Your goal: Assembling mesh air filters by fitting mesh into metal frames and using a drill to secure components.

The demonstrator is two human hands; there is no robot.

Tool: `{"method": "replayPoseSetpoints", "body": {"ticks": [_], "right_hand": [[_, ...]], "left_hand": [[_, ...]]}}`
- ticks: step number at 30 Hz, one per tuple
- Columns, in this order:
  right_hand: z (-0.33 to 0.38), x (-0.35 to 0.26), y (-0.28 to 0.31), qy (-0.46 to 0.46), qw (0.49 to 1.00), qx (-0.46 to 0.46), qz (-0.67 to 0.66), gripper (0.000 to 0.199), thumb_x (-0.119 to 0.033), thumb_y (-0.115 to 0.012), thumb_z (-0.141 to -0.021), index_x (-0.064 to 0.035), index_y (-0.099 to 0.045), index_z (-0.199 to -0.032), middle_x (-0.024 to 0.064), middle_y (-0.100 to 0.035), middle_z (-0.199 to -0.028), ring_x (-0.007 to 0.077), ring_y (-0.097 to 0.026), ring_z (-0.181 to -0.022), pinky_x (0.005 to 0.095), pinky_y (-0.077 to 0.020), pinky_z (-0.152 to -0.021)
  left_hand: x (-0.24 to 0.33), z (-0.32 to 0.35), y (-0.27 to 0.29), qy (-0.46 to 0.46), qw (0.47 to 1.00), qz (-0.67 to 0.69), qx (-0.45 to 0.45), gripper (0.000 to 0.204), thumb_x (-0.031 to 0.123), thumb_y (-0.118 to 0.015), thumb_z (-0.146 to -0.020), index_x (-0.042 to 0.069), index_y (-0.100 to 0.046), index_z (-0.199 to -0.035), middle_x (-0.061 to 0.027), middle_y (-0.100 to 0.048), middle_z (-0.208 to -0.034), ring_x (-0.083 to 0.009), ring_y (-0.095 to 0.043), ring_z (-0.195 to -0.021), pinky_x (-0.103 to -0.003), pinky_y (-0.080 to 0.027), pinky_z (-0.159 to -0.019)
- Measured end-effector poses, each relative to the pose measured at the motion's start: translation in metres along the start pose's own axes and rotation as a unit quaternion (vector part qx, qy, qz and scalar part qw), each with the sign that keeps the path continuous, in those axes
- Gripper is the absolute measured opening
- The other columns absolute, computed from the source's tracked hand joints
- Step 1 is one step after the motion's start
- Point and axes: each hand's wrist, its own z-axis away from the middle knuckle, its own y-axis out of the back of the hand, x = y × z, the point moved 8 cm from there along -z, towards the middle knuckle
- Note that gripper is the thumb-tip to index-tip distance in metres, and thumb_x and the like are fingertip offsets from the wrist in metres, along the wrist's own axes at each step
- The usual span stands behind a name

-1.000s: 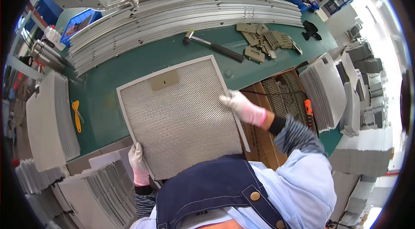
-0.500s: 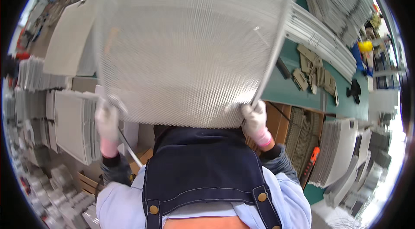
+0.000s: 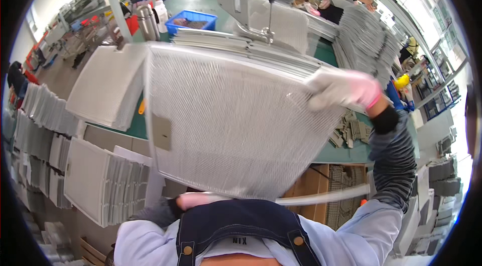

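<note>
Holding: a square mesh filter panel [image 3: 236, 125], lifted off the green table [image 3: 346, 153] and tilted up in front of the chest.
Change: a second ago the panel lay flat on the table; now it is raised and swung to the person's left, so it looks on its way to a pile.
Right hand [image 3: 344, 90]: gloved, closed on the panel's upper right edge.
Left hand [image 3: 196, 200]: gloved, under the lower edge; grip mostly hidden.
Edges: upper rim close to the drill press [image 3: 268, 0] and stacked panels [image 3: 221, 40].
Open room: leftward, above the standing panel piles [image 3: 100, 180].
</note>
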Motion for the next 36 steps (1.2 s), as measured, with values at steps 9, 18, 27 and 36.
{"method": "replayPoseSetpoints", "body": {"ticks": [9,18,27,36], "right_hand": [[-0.067,0.018,-0.054,0.097,0.975,-0.04,-0.194,0.047,-0.028,-0.06,-0.087,0.0062,-0.059,-0.12,0.0044,-0.062,-0.093,0.0131,-0.054,-0.085,0.0291,-0.0444,-0.079],[-0.059,0.001,-0.047,-0.025,0.993,0.033,-0.107,0.033,-0.013,-0.07,-0.074,0.0034,-0.07,-0.102,0.0026,-0.063,-0.069,0.0092,-0.054,-0.061,0.026,-0.045,-0.06],[-0.041,-0.004,-0.048,0.005,0.981,0.128,-0.146,0.036,-0.029,-0.063,-0.089,0.0064,-0.068,-0.093,0.0058,-0.06,-0.066,0.0111,-0.053,-0.058,0.0271,-0.044,-0.057],[-0.034,0.015,-0.055,0.032,0.995,0.085,-0.043,0.029,-0.015,-0.061,-0.085,0.0065,-0.066,-0.104,0.0131,-0.066,-0.078,0.0178,-0.062,-0.067,0.0305,-0.0513,-0.067]], "left_hand": [[0.079,0.001,0.234,-0.625,0.695,-0.112,0.338,0.044,0.009,-0.077,-0.06,0.006,-0.065,-0.103,-0.0092,-0.067,-0.101,-0.0291,-0.067,-0.083,-0.038,-0.054,-0.075],[0.169,-0.056,0.147,-0.56,0.793,-0.165,-0.171,0.024,0.022,-0.061,-0.085,-0.001,-0.058,-0.092,-0.0192,-0.061,-0.079,-0.0368,-0.061,-0.075,-0.043,-0.047,-0.068],[0.205,-0.037,0.123,-0.586,0.759,-0.043,-0.279,0.025,0.022,-0.059,-0.088,-0.003,-0.056,-0.085,-0.0206,-0.057,-0.068,-0.0344,-0.059,-0.065,-0.039,-0.046,-0.061],[0.179,-0.041,0.115,-0.677,0.724,-0.131,0.012,0.031,0.027,-0.066,-0.083,0.002,-0.056,-0.068,-0.0141,-0.049,-0.052,-0.0314,-0.052,-0.044,-0.038,-0.042,-0.046]]}}
